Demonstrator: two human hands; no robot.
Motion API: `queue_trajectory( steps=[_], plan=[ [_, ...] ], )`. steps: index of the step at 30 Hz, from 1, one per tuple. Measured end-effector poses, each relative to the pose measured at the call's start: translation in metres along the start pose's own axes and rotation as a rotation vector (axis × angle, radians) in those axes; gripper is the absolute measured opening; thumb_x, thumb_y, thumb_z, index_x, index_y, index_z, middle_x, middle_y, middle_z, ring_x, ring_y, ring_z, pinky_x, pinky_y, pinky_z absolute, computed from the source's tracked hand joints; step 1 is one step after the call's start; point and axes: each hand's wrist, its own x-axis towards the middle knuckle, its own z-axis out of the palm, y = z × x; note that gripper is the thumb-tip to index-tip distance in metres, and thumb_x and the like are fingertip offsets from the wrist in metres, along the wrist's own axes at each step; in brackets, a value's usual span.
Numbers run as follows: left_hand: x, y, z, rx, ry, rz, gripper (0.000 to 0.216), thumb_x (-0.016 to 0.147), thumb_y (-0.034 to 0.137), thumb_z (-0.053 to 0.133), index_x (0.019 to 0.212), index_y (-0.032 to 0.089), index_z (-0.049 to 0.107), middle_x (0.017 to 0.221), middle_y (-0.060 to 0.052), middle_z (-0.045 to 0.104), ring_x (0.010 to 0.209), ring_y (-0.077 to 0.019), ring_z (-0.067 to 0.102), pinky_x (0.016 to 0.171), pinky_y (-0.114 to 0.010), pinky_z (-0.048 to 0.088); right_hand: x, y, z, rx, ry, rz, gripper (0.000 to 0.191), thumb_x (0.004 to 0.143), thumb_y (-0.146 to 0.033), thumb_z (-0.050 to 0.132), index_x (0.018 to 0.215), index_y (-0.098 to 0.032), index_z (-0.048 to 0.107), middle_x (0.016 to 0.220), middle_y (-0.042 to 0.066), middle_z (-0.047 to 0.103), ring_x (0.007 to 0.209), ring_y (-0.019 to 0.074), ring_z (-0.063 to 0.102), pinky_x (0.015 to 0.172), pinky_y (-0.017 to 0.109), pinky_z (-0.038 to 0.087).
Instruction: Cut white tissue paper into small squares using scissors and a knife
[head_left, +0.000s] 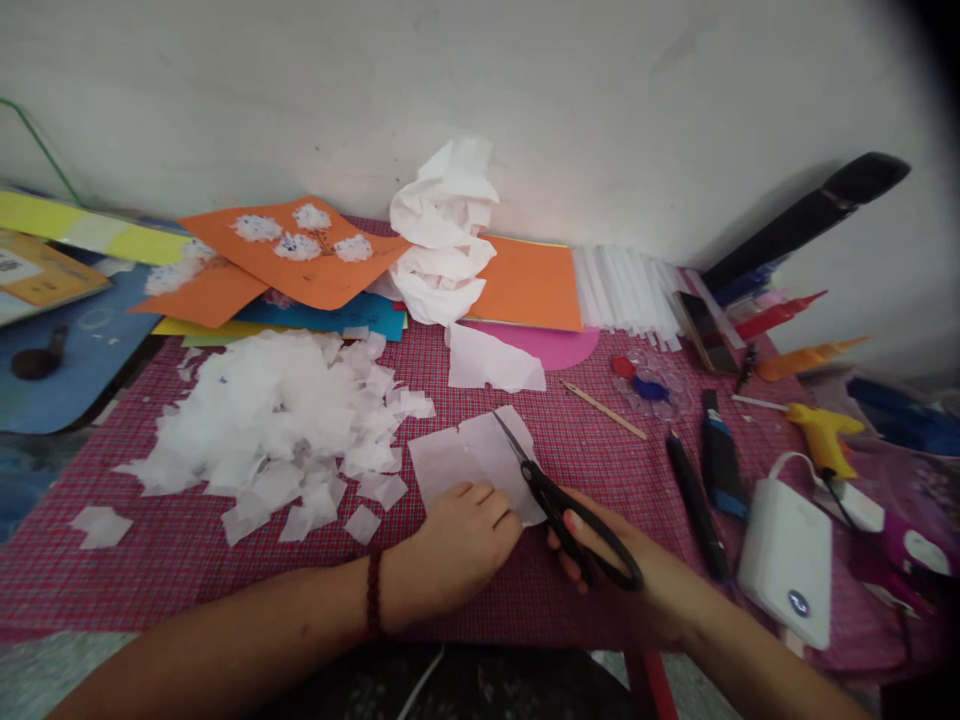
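A pair of black-handled scissors (pixel 555 495) is gripped in my right hand (pixel 600 530), its blades nearly together and lying over a thin white sheet of tissue paper (pixel 450 455). My left hand (pixel 461 545) rests palm down on the lower part of that sheet, fingers curled on it; its fingertips are partly hidden. To the left spreads a large heap of cut tissue paper pieces (pixel 262 410), with several loose squares at its edge. Another torn piece of tissue paper (pixel 491 360) lies just beyond the sheet.
Orange cards with white tufts (pixel 322 260) and crumpled tissue paper (pixel 446 240) sit along the wall. Right of my hands are a wooden stick (pixel 604 408), a paint palette (pixel 649 385), a utility knife (pixel 721 460), a yellow glue gun (pixel 825 435) and a white box-shaped device (pixel 787 560).
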Motion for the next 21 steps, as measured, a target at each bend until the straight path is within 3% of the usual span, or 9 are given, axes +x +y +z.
queue_trajectory(
  steps=[7,16,21],
  plan=[
    [-0.001,0.001,0.007,-0.009,0.050,0.025,0.009,0.094,0.018,0.057,0.084,0.017,0.057,0.083,-0.005,0.062,0.077,-0.0216,0.057,0.066,-0.036,0.042,0.006,-0.001,0.007,-0.039,0.063,-0.041,0.066,0.073,-0.070,0.075,0.110,-0.018,0.062,0.080,0.001,0.058,0.057,0.0088,0.047,0.049,0.023,0.039],
    [0.001,0.005,0.005,-0.030,0.051,0.054,0.008,0.095,0.018,0.055,0.088,0.017,0.059,0.083,-0.005,0.061,0.078,-0.0208,0.057,0.066,-0.036,0.042,0.006,0.001,0.009,-0.046,0.099,-0.067,0.059,0.072,-0.070,0.075,0.093,-0.018,0.057,0.070,-0.003,0.055,0.054,0.0085,0.045,0.047,0.022,0.038],
    [0.003,0.008,0.006,-0.039,0.083,0.072,0.006,0.092,0.017,0.059,0.088,0.015,0.061,0.082,-0.005,0.063,0.076,-0.0204,0.057,0.066,-0.035,0.041,0.007,-0.002,0.012,-0.051,0.116,-0.045,0.062,0.070,-0.071,0.075,0.096,-0.018,0.056,0.069,-0.004,0.055,0.049,0.0070,0.042,0.045,0.022,0.036]
  ],
)
